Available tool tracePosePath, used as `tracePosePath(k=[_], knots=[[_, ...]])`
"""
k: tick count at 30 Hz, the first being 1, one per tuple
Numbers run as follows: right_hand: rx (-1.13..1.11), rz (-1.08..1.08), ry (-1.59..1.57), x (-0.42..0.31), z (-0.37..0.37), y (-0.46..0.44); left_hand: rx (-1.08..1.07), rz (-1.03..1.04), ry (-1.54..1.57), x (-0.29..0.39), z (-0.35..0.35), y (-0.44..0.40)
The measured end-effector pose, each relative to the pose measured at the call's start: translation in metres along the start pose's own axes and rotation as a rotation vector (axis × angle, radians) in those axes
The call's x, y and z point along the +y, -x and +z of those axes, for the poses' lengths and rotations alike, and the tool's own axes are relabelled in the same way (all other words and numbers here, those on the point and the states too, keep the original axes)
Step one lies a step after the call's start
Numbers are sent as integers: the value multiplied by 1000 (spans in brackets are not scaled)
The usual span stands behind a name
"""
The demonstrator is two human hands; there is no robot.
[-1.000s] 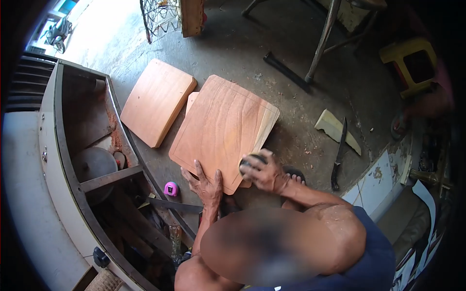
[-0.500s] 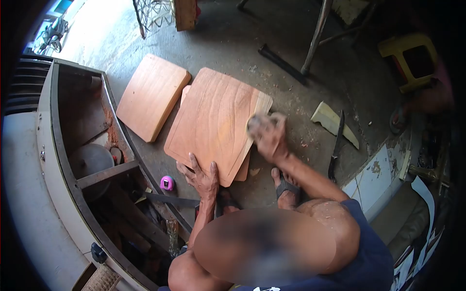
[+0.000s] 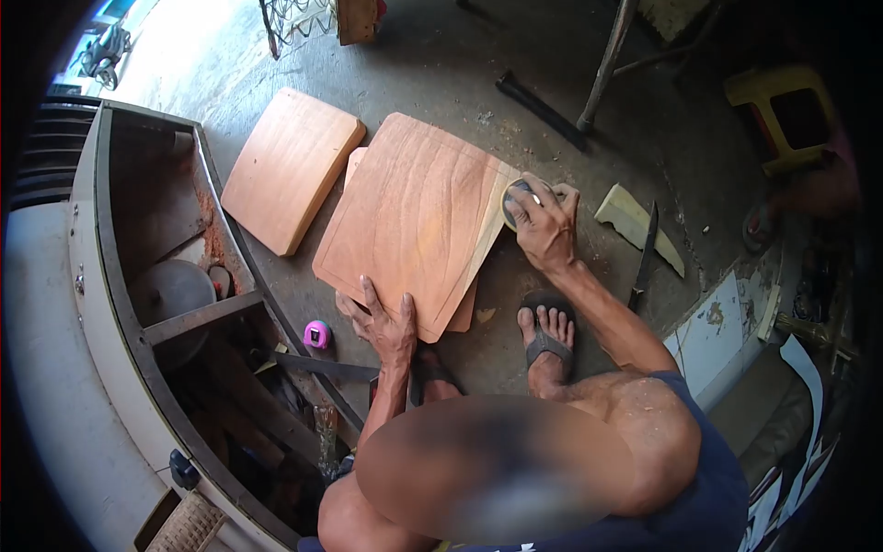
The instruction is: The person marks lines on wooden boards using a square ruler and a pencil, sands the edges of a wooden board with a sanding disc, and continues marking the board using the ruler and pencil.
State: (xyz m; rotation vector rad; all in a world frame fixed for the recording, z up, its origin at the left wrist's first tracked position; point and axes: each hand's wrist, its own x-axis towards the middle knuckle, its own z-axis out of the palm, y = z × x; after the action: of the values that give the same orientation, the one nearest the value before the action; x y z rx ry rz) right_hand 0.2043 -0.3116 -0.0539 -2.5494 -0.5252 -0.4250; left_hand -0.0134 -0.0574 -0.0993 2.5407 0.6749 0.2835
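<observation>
A square reddish wooden board (image 3: 414, 221) with rounded corners and a line drawn along its edges lies over another board, which peeks out beneath. My left hand (image 3: 384, 329) rests on its near left edge, fingers spread, with some fingertips on top. My right hand (image 3: 547, 225) is closed around a round dark sanding disc (image 3: 521, 202) with a pale rim, at the board's right corner. Left of it on the floor sits a second thick board (image 3: 292, 170).
A pink tape measure (image 3: 317, 334) and a saw blade (image 3: 331, 368) are near the open metal cabinet (image 3: 204, 317) at left. At right lie a knife (image 3: 647, 253), a wood offcut (image 3: 635, 221) and a black bar (image 3: 541, 110). Another person's foot (image 3: 759, 225) is beside a yellow stool (image 3: 782, 120).
My right hand has moved with the disc from the board's near right edge up to its right corner. My left hand stays at the near left edge.
</observation>
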Motion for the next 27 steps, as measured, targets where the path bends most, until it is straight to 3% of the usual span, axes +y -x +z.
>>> tracePosePath(k=[2, 3, 4, 6, 8, 10, 14, 16, 18, 20, 24, 27], knots=[[-143, -235, -130, -24, -8, 32, -34, -51, -15, 7, 4, -16], [-139, -244, -157, -31, -10, 39, -8, 1, -42, 8, 4, -19], [-138, -236, -159, -22, -6, 33, -14, 6, -46, 3, 5, -21], [-54, 24, -16, -5, -4, 7, -37, -55, -24, 7, 5, -15], [-60, 31, -22, -13, -8, 20, -1, -20, 1, 3, 3, -10], [-135, -236, -130, -21, -10, 40, 6, 29, -8, -1, 9, -18], [-116, -34, -1, -8, -9, 9, -5, -3, 17, 5, 5, -16], [-175, -237, -66, -27, -15, 34, -5, -20, 15, 9, 5, -24], [-192, -218, -92, -19, -14, 26, -25, -2, 15, 5, 3, -19], [-151, -10, -44, -8, -12, -2, -12, -21, 26, 8, 8, -17], [-195, -226, -110, -34, -11, 32, -1, 13, 2, 0, 10, -17], [-168, 3, -68, -16, -11, -8, 14, -15, 5, 7, 7, -15]])
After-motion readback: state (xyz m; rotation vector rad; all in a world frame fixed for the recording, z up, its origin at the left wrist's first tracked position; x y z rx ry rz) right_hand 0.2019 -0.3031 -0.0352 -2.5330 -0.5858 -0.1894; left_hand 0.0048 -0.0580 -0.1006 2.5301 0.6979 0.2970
